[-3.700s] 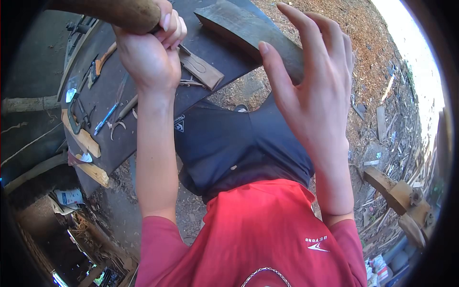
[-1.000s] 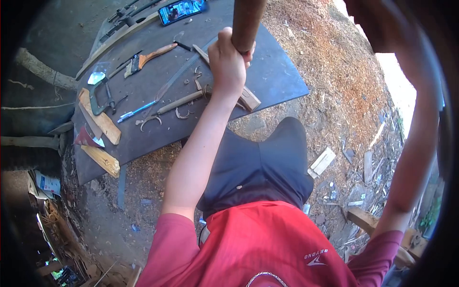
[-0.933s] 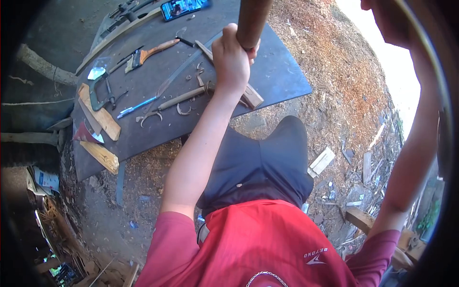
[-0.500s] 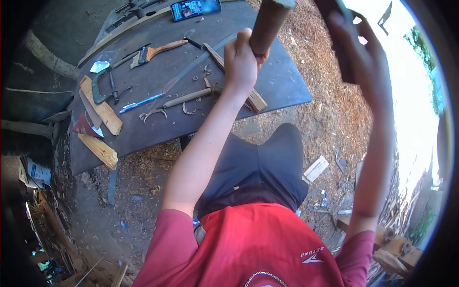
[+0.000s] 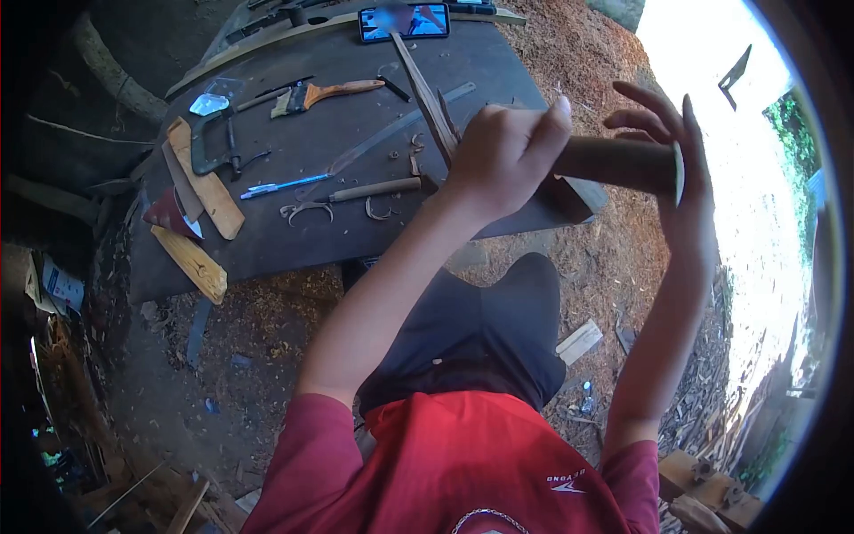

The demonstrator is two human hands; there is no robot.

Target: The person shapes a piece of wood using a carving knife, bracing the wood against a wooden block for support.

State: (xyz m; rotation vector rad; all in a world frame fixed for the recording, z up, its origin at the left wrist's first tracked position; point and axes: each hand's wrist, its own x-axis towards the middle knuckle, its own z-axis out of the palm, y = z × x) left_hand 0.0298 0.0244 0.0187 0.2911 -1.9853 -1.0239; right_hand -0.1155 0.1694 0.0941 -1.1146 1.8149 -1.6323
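Hands are now meeting on the wooden handle point(image 5: 614, 163): left hand point(image 5: 503, 156) gripping it, now swung level above the table's point(image 5: 311, 240) edge, right hand point(image 5: 680, 169) cupping its end, fingers spread.

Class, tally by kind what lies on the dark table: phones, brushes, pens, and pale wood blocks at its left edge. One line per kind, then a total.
phone: 1
brush: 1
pen: 1
wood blocks: 2
Total: 5
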